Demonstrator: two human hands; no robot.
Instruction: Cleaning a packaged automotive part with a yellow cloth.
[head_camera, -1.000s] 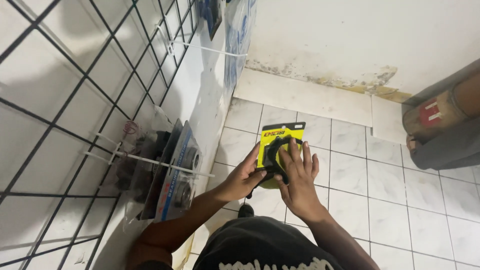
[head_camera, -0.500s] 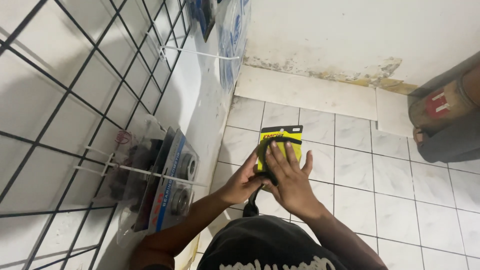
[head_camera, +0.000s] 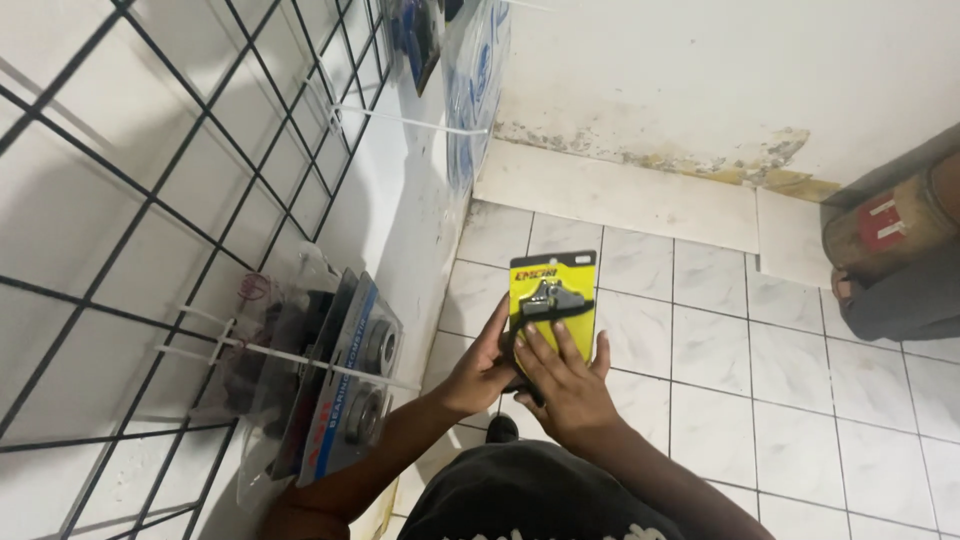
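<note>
A black wire display grid (head_camera: 150, 200) fills the left side against the white wall, its white pegs carrying hanging goods, and a white tiled floor (head_camera: 760, 380) stretches off to the right, where a rolled brown bundle (head_camera: 885, 225) lies near the stained skirting. On the nearest peg hang clear blister packs of round metal bearings (head_camera: 350, 385), crowded together and tilted. The person stands just beside them, looking down at a yellow and black carded pack (head_camera: 553, 300) with a small dark metal part under its blister. The left hand (head_camera: 482, 368) is curled around the pack's left edge and lower end; the right hand (head_camera: 560, 385) lies flat across its lower front, fingers spread. It looks like the handling step, pack off the rack and being looked over or squared up. Any hanging next would call for lining the pack's top up with a free peg.
</note>
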